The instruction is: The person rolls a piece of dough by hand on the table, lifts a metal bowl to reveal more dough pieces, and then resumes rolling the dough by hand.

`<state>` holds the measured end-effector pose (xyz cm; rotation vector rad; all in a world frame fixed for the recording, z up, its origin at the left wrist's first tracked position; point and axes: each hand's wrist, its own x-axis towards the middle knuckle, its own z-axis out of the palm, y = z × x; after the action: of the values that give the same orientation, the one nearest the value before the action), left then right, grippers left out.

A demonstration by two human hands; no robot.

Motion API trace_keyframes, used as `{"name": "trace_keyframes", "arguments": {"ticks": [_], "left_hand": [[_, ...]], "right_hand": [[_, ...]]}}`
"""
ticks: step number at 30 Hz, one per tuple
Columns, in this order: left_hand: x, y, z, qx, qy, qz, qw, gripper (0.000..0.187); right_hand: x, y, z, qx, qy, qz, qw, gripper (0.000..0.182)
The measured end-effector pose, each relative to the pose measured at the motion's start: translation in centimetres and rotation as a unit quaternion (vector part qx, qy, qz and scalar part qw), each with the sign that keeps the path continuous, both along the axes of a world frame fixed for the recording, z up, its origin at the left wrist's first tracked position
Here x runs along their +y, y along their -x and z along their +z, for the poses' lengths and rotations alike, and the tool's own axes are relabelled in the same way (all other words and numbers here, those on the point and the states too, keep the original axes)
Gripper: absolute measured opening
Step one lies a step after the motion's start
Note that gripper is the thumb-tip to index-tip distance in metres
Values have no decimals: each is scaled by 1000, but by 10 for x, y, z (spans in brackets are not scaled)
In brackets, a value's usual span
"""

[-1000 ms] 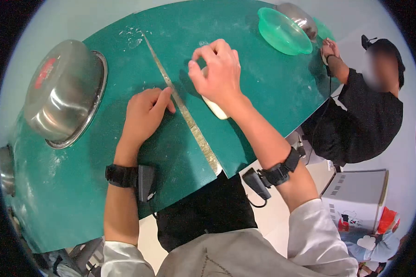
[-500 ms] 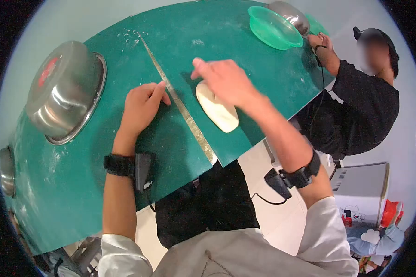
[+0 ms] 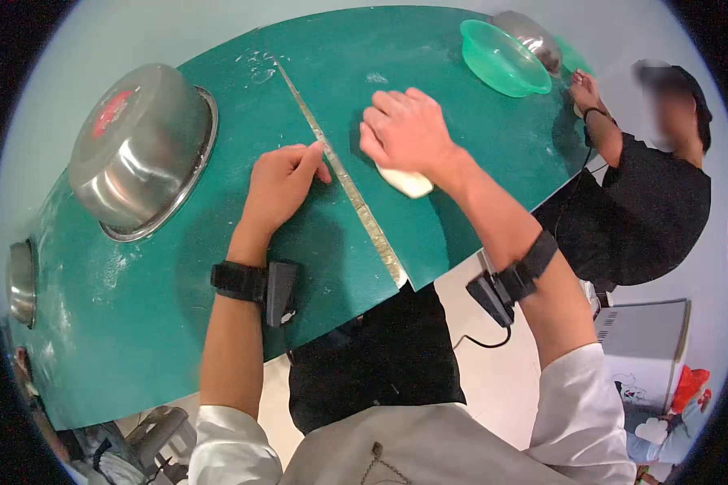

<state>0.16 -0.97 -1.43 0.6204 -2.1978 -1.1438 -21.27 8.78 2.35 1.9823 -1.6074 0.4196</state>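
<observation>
A pale piece of dough (image 3: 409, 183) lies on the green table (image 3: 315, 242), right of the taped seam (image 3: 352, 194). My right hand (image 3: 408, 133) is on top of it with curled fingers, covering its far part. Only the near end of the dough shows below the hand. My left hand (image 3: 285, 184) rests on the table just left of the seam, fingers curled under and thumb against them. Nothing shows inside the left hand.
A large upturned steel bowl (image 3: 141, 149) stands at the left, a smaller steel bowl (image 3: 23, 283) at the far left edge. A green basin (image 3: 505, 61) and another steel bowl (image 3: 530, 39) are at the back right. Beside them is a co-worker in black (image 3: 655, 186).
My right hand has curled its fingers and come down over the dough, covering more of it. The view has shifted, so the table contents appear further right.
</observation>
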Motion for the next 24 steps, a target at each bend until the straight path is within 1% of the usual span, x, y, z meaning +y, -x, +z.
{"name": "trace_keyframes", "arguments": {"ticks": [3, 6, 7, 11, 15, 17, 20, 24], "left_hand": [[3, -1, 6, -27, -17, 11, 999, 45], [4, -1, 4, -43, -8, 14, 999, 44], [3, 0, 4, -39, 5, 17, 999, 44], [6, -2, 9, -44, 14, 13, 999, 43], [6, 1, 12, -64, 33, 18, 997, 42], [6, 2, 13, -71, 47, 24, 996, 42], [6, 3, 10, -47, 20, 28, 998, 45], [7, 0, 16, -69, 9, 18, 997, 43]], "right_hand": [[-31, 12, -1, 26, 40, 5, 999, 24], [-55, 22, -1, 49, 24, 12, 998, 26], [-62, 25, -3, 48, 22, 7, 999, 30], [-80, 34, -8, 57, 6, -6, 998, 36], [-81, 34, -7, 65, -4, -18, 998, 34], [-82, 34, -9, 44, 20, -15, 999, 32], [-83, 34, -9, 44, 60, -3, 997, 30], [-80, 31, -11, 32, 79, -5, 996, 28]]}}
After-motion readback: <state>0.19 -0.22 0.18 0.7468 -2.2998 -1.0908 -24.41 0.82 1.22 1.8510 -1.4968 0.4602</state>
